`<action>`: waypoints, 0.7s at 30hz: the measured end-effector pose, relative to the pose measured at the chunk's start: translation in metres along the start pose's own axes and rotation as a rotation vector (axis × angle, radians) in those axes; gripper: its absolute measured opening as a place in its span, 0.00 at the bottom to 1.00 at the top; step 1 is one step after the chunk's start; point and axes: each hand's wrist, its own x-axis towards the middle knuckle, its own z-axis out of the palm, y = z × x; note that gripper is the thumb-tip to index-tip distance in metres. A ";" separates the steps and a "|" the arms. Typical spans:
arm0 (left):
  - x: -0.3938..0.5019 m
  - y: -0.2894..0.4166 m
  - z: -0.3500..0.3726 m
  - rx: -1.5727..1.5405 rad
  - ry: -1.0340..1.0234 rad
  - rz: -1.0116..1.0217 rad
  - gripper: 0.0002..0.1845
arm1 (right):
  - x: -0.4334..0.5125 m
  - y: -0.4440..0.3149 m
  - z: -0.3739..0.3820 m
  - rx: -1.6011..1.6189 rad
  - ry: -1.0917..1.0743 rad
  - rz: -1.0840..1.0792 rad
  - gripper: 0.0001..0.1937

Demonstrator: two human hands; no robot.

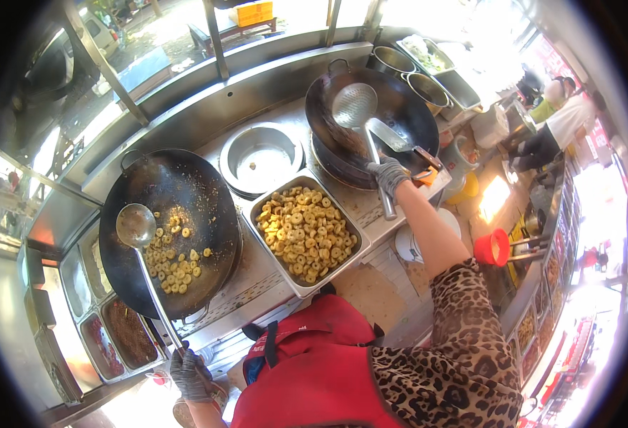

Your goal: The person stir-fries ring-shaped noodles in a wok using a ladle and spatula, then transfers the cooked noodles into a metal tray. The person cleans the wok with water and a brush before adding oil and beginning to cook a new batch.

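Note:
My gloved left hand (192,374) grips the handle end of a metal ladle (134,227). The ladle's bowl rests in a dark wok (126,283) at the left, above small yellow ring-shaped food pieces (170,267) and some crumbs. To the right, my gloved right hand (390,176) is closed around the handle of a perforated skimmer (354,104). The skimmer's head lies over a second dark wok (319,104). A spatula with a wide metal blade (388,135) lies there too, near my right hand. Between the woks, a square metal pan (366,242) is heaped with yellow ring-shaped pieces.
A round metal basin (233,144) stands behind the square pan. Several seasoning trays (132,331) line the left side. Metal pots (394,59) stand at the back right. Also at right are a red cup (491,247), a white bucket (407,243) and another person (565,123).

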 end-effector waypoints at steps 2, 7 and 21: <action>-0.012 0.006 0.042 -0.047 0.012 -0.061 0.15 | 0.063 0.021 -0.029 -0.163 -0.012 -0.037 0.12; -0.053 0.006 0.093 -0.105 0.094 -0.094 0.15 | 0.113 0.023 -0.035 -0.681 -0.083 -0.161 0.18; -0.069 0.051 0.074 -0.074 0.056 -0.256 0.13 | -0.014 -0.004 -0.193 -0.531 -0.066 -0.159 0.27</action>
